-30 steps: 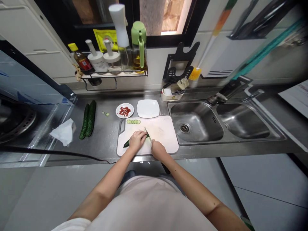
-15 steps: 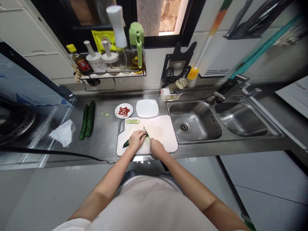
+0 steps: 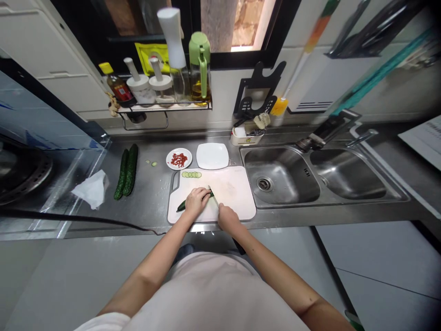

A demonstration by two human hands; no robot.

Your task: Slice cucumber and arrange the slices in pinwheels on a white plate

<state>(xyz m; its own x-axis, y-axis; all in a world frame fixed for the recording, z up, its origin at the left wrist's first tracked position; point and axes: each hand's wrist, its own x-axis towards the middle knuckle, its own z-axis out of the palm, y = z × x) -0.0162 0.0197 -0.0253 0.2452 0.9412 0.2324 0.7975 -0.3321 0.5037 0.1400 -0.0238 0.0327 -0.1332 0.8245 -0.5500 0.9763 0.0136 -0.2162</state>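
Note:
My left hand (image 3: 197, 200) is closed over a dark green cucumber (image 3: 181, 207), which lies slanted on the white cutting board (image 3: 237, 184). Its tapered end shows left of my wrist, and its cut end sticks out past my fingertips. In my right hand (image 3: 228, 218) is a knife (image 3: 214, 196), gripped by the handle, its blade against the cucumber's cut end. A short row of overlapping cucumber slices (image 3: 191, 174) lies at the board's upper left. Behind the board are a small white plate of chopped red pieces (image 3: 178, 160) and a bare square white plate (image 3: 212, 156).
Two whole cucumbers (image 3: 126, 172) and a crumpled white tissue (image 3: 92, 189) lie on the counter at left, near a cable (image 3: 103, 219). A double sink (image 3: 285, 177) adjoins the board's right side. Above, a rack (image 3: 165, 108) carries bottles and jars.
My right hand and the knife have drawn slightly back toward my body and to the right. My left hand stays on the cucumber. The whole view has shifted a little.

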